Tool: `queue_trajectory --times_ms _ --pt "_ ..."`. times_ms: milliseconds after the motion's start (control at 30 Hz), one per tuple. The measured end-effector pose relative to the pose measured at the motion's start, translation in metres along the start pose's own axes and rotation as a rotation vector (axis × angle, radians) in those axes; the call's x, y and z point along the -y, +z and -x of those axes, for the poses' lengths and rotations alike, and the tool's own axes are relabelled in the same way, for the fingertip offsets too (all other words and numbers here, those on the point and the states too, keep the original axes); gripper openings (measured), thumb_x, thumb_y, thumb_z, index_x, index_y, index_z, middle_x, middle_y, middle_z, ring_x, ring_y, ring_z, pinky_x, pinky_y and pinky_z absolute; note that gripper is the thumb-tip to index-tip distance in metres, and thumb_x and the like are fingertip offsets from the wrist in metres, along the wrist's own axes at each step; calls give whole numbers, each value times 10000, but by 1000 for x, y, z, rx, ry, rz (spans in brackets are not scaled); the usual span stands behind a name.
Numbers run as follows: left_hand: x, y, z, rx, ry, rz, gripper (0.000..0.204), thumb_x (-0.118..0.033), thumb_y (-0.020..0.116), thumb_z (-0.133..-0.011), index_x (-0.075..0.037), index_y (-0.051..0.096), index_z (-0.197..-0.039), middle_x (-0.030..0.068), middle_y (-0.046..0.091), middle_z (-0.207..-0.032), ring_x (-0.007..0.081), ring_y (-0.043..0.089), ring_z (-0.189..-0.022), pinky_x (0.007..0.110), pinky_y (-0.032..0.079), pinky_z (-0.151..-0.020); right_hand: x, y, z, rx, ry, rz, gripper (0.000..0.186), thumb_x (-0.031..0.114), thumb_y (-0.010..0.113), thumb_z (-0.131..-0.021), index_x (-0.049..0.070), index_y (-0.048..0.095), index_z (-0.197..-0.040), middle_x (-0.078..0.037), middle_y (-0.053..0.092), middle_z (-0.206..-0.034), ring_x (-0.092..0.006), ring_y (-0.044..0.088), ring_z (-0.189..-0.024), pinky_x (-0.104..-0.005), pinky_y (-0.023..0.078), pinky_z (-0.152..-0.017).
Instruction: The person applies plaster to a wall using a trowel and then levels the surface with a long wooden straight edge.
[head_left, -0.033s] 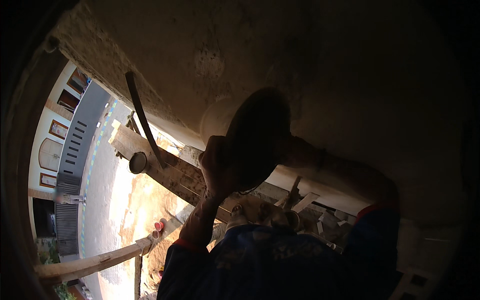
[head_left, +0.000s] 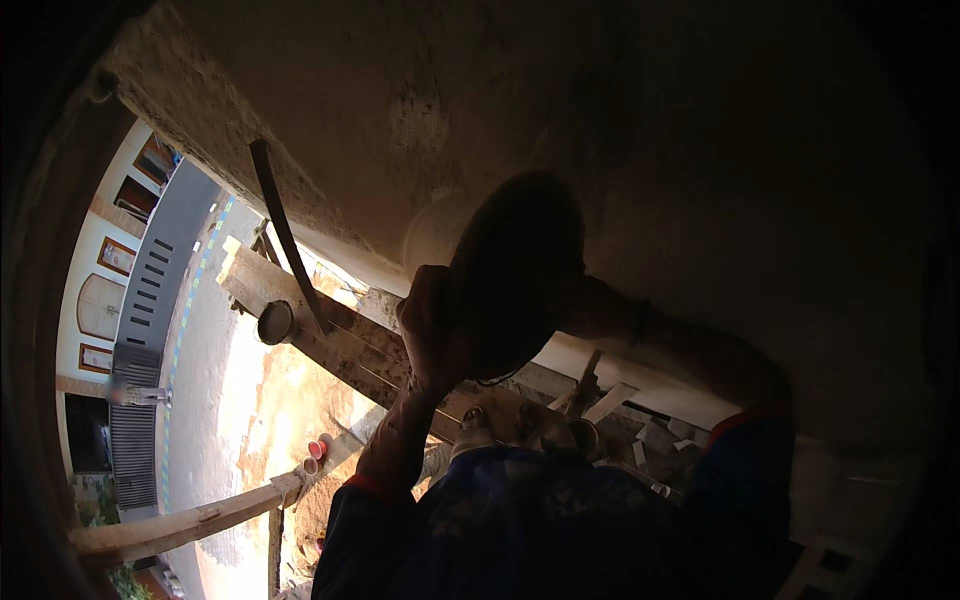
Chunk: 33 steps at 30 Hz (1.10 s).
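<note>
From my remote view: left hand (head_left: 432, 312) closed on left edge of dark oval object (head_left: 520, 255), long axis leaning up-right; right hand (head_left: 585, 303) at opposite side, equally near, fingers too dark, can't tell.

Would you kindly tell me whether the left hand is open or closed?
Closed, it appears: the left hand shows its fingers curled in at the edge of the dark oval object, though deep shadow hides their tips.
</note>
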<state>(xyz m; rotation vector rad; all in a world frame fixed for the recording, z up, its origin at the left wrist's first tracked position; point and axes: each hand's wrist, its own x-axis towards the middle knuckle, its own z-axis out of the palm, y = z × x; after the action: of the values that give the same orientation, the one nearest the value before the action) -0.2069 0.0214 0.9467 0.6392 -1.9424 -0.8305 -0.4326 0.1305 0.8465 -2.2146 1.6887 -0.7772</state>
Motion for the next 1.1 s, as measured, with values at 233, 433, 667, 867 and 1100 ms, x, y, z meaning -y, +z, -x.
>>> queue_trajectory --times_ms 233,433,667,867,1100 --pt "20 -17 -15 -140 -165 -79 265 -88 681 -647 -14 495 -820 77 518 -688 151 485 -654 306 445 -615 39 -72 -4 126 4 141 295 199 606 -854 31 579 -1095 -123 622 -979 -249 627 -904 -364 530 -761" --pt "19 -31 -20 -183 -300 196 274 -81 707 -653 -15 519 -841 29 562 -745 97 482 -718 271 446 -666 132 -187 -27 238 383 -62 374 163 637 -829 25 546 -1164 -137 590 -1184 -252 610 -1032 -379 516 -827" --pt "19 -37 -18 -256 -319 281 222 -56 674 -678 -7 526 -836 6 514 -724 95 446 -695 257 423 -660 181 -263 -16 205 360 233 529 272 630 -830 75 463 -1292 -171 561 -1222 -251 570 -1107 -376 464 -907" --pt "39 -33 -4 -188 -333 51 207 -53 618 -656 14 491 -805 49 489 -710 119 438 -705 276 425 -659 167 -318 -33 48 559 447 585 429 589 -859 135 449 -1345 -194 531 -1271 -228 539 -1155 -371 393 -1004" --pt "50 -23 6 -142 -429 266 193 -66 584 -648 1 467 -786 37 458 -691 112 411 -686 276 421 -648 188 -355 -9 -455 315 486 226 209 585 -846 -15 549 -847 -26 495 -661 -111 481 -540 -257 415 -518"
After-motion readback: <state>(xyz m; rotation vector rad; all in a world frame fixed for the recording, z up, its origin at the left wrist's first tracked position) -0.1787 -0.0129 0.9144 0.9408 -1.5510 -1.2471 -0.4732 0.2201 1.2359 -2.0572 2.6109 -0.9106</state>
